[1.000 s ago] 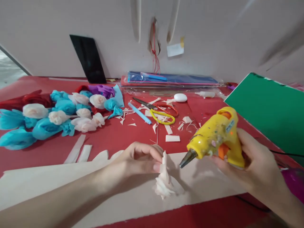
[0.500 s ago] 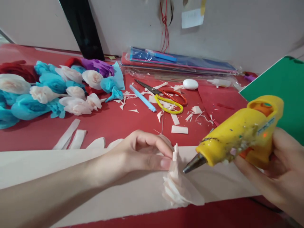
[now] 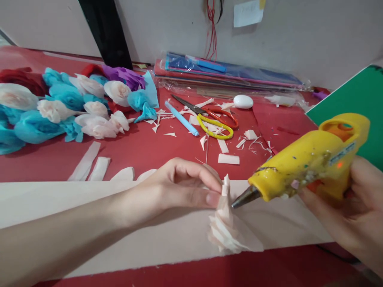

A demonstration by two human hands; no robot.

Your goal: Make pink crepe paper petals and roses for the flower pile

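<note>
Between the thumb and fingers of my left hand (image 3: 182, 187), a pale pink paper flower (image 3: 226, 229) is pinched near its narrow stem end. The stem end points up, and its petals spread downward over a pale paper sheet (image 3: 143, 235). My right hand (image 3: 356, 215) is wrapped around the handle of a yellow glue gun (image 3: 302, 163), which has bits of dried glue stuck to its body. Its metal nozzle sits just right of the flower's stem, very close to it; whether they touch I cannot tell.
Blue, pink, purple and red paper flowers (image 3: 66, 103) are heaped at left. Scissors (image 3: 217, 125), a light-blue pen (image 3: 181, 118), paper scraps (image 3: 229, 159) and a white egg-shaped object (image 3: 243, 101) lie beyond my hands. Wrapped paper packs (image 3: 233, 73) lie along the wall; a green board (image 3: 353, 95) leans at right.
The glue gun's nozzle has come closer to the flower's stem. My left hand keeps its pinch on the flower. The whole view has shifted slightly.
</note>
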